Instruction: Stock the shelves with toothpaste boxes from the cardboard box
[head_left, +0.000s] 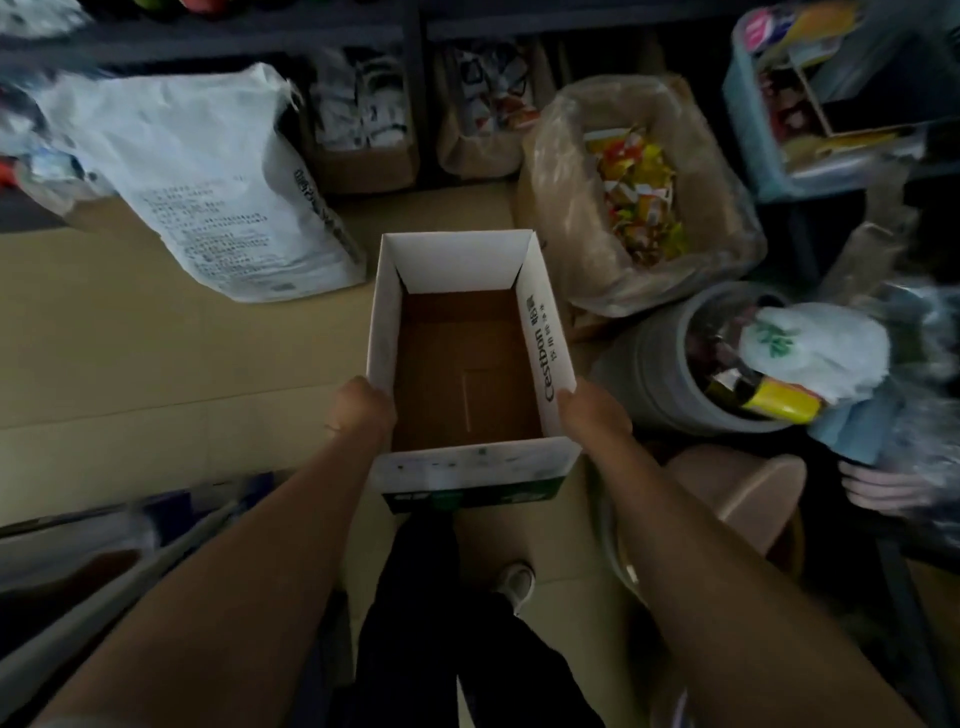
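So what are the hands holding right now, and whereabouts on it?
Both hold the empty cardboard box: left hand on its left wall, right hand on its right wall, near the closest corners.

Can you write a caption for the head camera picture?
Both hands, left and right, hold an empty cardboard box above the floor.

Cardboard box (545, 338): you hold one, with nothing inside.
Hands: two, your left hand (363, 408) and right hand (589, 410).
White sack (218, 182): one.
Grey bucket (654, 374): one.

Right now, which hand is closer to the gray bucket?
Right. The right hand grips the cardboard box beside the gray bucket; the left hand grips its far side.
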